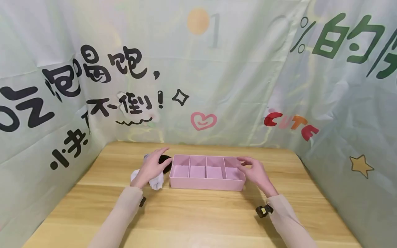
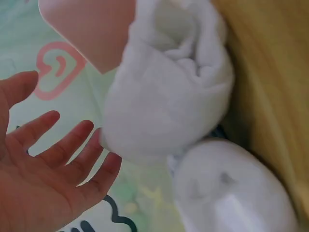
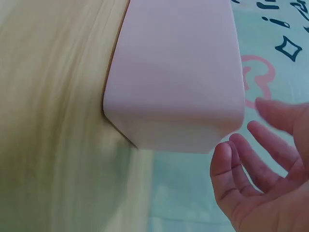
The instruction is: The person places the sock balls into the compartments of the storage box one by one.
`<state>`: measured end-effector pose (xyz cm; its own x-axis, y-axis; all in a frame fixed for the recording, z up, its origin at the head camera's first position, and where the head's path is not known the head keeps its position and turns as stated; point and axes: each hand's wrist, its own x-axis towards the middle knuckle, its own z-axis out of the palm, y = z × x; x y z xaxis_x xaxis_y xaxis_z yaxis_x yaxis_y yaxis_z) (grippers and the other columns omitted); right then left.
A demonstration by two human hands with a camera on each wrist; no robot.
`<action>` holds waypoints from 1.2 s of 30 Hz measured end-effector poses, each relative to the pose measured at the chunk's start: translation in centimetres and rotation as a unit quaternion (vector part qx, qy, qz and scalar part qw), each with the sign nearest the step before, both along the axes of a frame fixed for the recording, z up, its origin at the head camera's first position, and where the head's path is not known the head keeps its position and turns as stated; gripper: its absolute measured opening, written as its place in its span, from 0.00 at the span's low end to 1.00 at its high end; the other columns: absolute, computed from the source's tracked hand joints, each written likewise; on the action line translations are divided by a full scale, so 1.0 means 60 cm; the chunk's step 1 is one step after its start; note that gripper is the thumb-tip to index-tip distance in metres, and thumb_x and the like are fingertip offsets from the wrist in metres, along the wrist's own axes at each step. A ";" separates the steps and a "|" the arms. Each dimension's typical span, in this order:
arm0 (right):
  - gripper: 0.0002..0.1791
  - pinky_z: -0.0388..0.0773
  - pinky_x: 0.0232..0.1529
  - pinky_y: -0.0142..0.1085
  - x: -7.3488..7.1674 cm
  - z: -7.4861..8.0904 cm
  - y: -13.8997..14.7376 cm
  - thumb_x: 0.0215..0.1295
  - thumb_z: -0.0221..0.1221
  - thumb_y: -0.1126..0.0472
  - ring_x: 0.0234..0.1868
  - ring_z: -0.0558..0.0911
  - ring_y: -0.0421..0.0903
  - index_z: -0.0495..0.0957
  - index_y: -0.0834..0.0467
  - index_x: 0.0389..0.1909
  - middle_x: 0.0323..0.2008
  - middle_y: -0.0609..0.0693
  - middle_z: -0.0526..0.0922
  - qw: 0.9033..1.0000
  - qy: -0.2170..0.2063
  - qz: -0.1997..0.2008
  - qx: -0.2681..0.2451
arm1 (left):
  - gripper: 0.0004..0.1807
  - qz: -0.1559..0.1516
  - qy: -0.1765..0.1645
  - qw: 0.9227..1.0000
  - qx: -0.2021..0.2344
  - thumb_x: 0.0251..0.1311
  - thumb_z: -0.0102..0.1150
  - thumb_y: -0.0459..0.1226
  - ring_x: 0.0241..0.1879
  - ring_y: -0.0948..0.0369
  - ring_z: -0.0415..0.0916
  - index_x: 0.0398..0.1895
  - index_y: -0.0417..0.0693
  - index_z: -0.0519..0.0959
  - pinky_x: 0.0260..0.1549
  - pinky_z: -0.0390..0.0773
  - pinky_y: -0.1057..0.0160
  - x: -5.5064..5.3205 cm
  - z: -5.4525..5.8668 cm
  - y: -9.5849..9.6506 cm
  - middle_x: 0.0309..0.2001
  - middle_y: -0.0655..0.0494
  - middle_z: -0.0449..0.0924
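A long pink box (image 1: 206, 184), split by dividers into several compartments that look bare inside, stands on the table. My left hand (image 1: 152, 167) hovers just off its left end, above a small heap of cloth, with fingers spread and nothing held. In that heap are white bundles (image 1: 157, 181), a black one (image 1: 167, 166) and a greyish-blue one partly hidden by the hand. Up close in the left wrist view, a white bundle (image 2: 164, 101) looks like a rolled sock. My right hand (image 1: 255, 172), fingers loosely bent, is at the box's right end; whether the fingertips touch it I cannot tell.
The wooden table (image 1: 198, 217) reaches forward to a printed curtain (image 1: 235, 86), which hangs behind it and on both sides. A small black device (image 1: 264, 210) is worn at the right wrist, and part of another shows at the left.
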<state>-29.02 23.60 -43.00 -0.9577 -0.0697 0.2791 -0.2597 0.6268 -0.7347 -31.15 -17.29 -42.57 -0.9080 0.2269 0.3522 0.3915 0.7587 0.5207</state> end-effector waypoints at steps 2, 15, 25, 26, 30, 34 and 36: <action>0.20 0.79 0.44 0.33 0.000 -0.001 0.003 0.66 0.62 0.61 0.51 0.81 0.56 0.78 0.62 0.58 0.54 0.61 0.82 0.999 -0.021 -0.002 -0.025 | 0.30 0.001 -0.025 0.999 0.032 0.68 0.57 0.49 0.65 0.44 0.68 0.70 0.49 0.67 0.64 0.64 0.40 -0.002 -0.006 -0.010 0.66 0.43 0.71; 0.27 0.79 0.49 0.31 -0.008 -0.010 0.017 0.67 0.60 0.64 0.59 0.76 0.56 0.70 0.64 0.66 0.64 0.66 0.72 0.981 -0.133 0.020 -0.143 | 0.24 0.032 -0.077 0.987 0.138 0.64 0.62 0.40 0.52 0.43 0.77 0.61 0.41 0.75 0.52 0.77 0.45 -0.007 -0.023 -0.062 0.55 0.36 0.79; 0.31 0.77 0.57 0.37 0.002 -0.018 0.029 0.68 0.59 0.65 0.64 0.72 0.61 0.63 0.67 0.69 0.68 0.68 0.66 0.965 -0.181 0.061 -0.181 | 0.24 0.034 -0.119 0.976 0.179 0.62 0.64 0.37 0.55 0.44 0.75 0.61 0.41 0.75 0.56 0.74 0.45 -0.007 -0.033 -0.099 0.56 0.38 0.79; 0.32 0.77 0.57 0.38 0.002 -0.020 0.030 0.68 0.59 0.64 0.65 0.71 0.61 0.62 0.67 0.70 0.69 0.67 0.65 0.963 -0.185 0.065 -0.182 | 0.24 0.032 -0.122 0.975 0.184 0.61 0.65 0.37 0.56 0.44 0.74 0.61 0.41 0.75 0.56 0.73 0.44 -0.006 -0.034 -0.104 0.57 0.38 0.78; 0.35 0.78 0.57 0.40 0.003 -0.025 0.035 0.67 0.61 0.64 0.67 0.69 0.62 0.60 0.65 0.72 0.73 0.63 0.60 0.960 -0.197 0.077 -0.183 | 0.27 0.020 -0.147 0.964 0.223 0.60 0.66 0.36 0.59 0.43 0.72 0.62 0.39 0.74 0.60 0.70 0.45 -0.002 -0.040 -0.121 0.60 0.37 0.76; 0.38 0.79 0.55 0.40 0.002 -0.031 0.039 0.65 0.62 0.65 0.67 0.69 0.63 0.58 0.65 0.73 0.74 0.64 0.57 0.955 -0.203 0.091 -0.195 | 0.28 0.011 -0.181 0.950 0.253 0.60 0.66 0.35 0.62 0.43 0.70 0.63 0.36 0.72 0.61 0.70 0.52 -0.001 -0.045 -0.139 0.62 0.36 0.73; 0.39 0.79 0.55 0.40 0.001 -0.034 0.042 0.65 0.62 0.66 0.68 0.68 0.64 0.56 0.65 0.74 0.75 0.64 0.55 0.951 -0.209 0.100 -0.206 | 0.29 0.011 -0.194 0.946 0.261 0.60 0.66 0.36 0.63 0.43 0.69 0.63 0.35 0.71 0.61 0.70 0.53 -0.001 -0.046 -0.147 0.63 0.36 0.73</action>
<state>-28.96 26.15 -45.01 -0.9700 -0.2295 -0.0800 0.0255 0.2314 -0.9725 -31.22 -26.11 -45.34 -0.9942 0.0947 0.0503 0.0816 0.3644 0.9276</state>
